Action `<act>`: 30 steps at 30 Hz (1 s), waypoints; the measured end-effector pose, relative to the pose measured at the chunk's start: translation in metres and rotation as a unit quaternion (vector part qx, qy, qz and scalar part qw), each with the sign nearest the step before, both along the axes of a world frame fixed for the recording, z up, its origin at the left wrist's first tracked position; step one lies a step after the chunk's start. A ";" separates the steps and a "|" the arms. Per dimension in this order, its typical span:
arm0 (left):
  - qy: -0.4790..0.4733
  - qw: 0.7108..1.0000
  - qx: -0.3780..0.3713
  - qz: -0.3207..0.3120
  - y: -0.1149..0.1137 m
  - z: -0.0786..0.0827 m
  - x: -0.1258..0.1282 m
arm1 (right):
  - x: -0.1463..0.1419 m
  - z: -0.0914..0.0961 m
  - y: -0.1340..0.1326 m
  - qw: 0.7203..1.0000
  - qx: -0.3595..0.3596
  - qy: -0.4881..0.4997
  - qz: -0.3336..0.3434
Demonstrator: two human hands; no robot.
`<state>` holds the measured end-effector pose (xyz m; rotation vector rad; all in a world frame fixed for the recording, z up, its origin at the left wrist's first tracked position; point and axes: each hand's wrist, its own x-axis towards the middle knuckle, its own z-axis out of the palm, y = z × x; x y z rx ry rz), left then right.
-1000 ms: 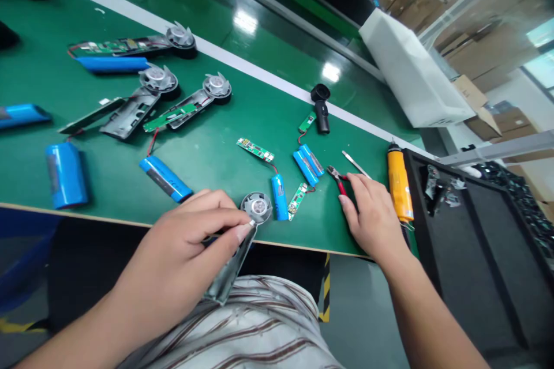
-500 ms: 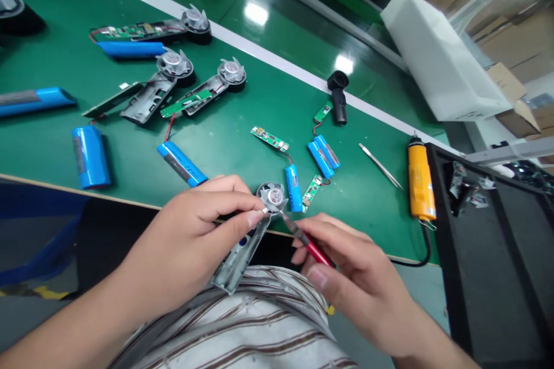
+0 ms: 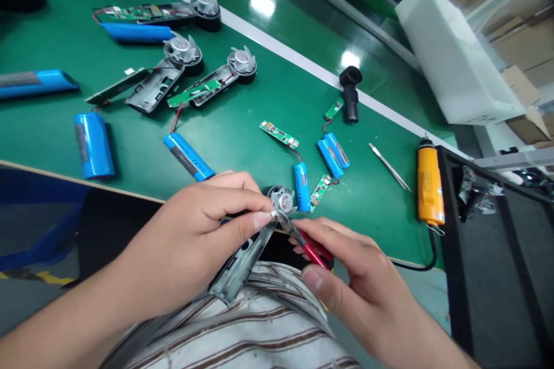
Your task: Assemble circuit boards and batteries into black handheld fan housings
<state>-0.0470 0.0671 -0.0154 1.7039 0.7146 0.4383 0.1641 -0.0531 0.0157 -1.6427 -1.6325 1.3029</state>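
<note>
My left hand (image 3: pixel 203 236) pinches a small white piece (image 3: pixel 273 214) between thumb and forefinger; its exact kind is too small to tell. Beneath these fingers is an opened handheld fan, its grey blade wheel (image 3: pixel 283 200) at the table's edge and its hollow grey handle shell (image 3: pixel 242 274) slanting down over my lap. The left hand's other fingers are hidden, so I cannot tell whether they grip the shell. In my right hand (image 3: pixel 359 277) is a pair of red-handled pliers (image 3: pixel 305 242), with the jaws right beside the white piece and the fan wheel.
Several opened fans (image 3: pixel 184 52) lie on the green table (image 3: pixel 234 144) to the left, with blue battery packs (image 3: pixel 188 155) and circuit boards (image 3: pixel 279 134). At the right are tweezers (image 3: pixel 389 167), a yellow electric screwdriver (image 3: pixel 429 184) and a black tray (image 3: pixel 489 265). A small black fan (image 3: pixel 351 95) lies farther back.
The plier jaws have come up to the white piece, and both red handles now show spread apart. The table contents have shifted slightly right in view.
</note>
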 end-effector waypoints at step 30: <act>-0.005 1.000 0.011 0.019 -0.002 -0.002 -0.001 | -0.001 -0.003 0.003 0.999 0.038 -0.014 0.025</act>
